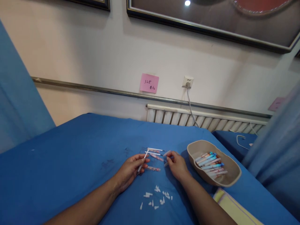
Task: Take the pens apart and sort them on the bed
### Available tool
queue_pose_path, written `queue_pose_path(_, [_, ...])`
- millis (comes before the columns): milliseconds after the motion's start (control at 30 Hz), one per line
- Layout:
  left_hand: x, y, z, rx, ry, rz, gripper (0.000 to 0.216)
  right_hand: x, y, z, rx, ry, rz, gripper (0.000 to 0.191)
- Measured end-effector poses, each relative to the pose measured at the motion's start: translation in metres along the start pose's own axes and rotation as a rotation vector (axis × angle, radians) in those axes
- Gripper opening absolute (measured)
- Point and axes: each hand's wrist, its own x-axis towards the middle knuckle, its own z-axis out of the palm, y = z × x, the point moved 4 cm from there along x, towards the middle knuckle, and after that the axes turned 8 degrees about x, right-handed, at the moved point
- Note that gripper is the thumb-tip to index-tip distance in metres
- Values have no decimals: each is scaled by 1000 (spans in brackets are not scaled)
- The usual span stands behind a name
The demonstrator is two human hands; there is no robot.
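My left hand is closed with thumb and fingers on a slim white pen refill, tilted, its dark end pointing down. My right hand pinches a small translucent pinkish piece, perhaps a pen cap; its exact kind is unclear. Between the hands lie white refills with dark tips and pink patterned pen barrels. Another patterned barrel rests by my left fingertips. Nearer to me, several small white cone-shaped pieces are scattered on the blue cloth.
To the right stands a beige bin with several blue and pink pens in it. A yellow folded item lies in front of it. Behind the table are a radiator, a metal rail and a plugged-in cable. Blue curtains hang at both sides.
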Motion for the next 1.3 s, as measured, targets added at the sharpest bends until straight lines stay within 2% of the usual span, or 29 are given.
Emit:
queue_pose_path(67, [0, -1, 0, -13, 3, -7, 21, -6, -13, 6, 6, -40, -58, 13])
queue_pose_path(133, [0, -1, 0, -32, -1, -11, 23, -13, -28, 14, -27, -140, -122, 13])
queue_pose_path(300, [-2, 0, 1, -43, 0, 0, 23, -26, -51, 26, -219, -350, -249, 17])
queue_pose_path(433, [-2, 2, 1, -22, 22, 14, 25, -25, -47, 22, -288, -351, -239, 17])
queue_pose_path(533, [-3, 4, 1, 13, 42, 35, 25, -17, -36, 19, -76, -245, -146, 24])
queue_pose_path(633, [-5, 3, 2, 96, 10, 62, 28, -9, -24, 19, 405, -132, 97, 25])
queue_pose_path(733, [-6, 0, 6, 220, -32, 81, 34, -7, -19, 20, 897, -73, 328, 38])
queue_pose_path(833, [-7, -2, 12, 332, -89, 104, 36, -8, -19, 18, 1164, -49, 437, 49])
queue_pose_path(1033, [-9, -5, 19, 452, -140, 102, 39, -10, -20, 20, 1264, -76, 414, 53])
queue_pose_path(1167, [-7, -8, 17, 472, -137, 103, 40, -12, -26, 22, 1243, -124, 382, 51])
queue_pose_path(1300, [-6, -10, 16, 465, -146, 116, 39, -11, -29, 19, 1189, -110, 329, 49])
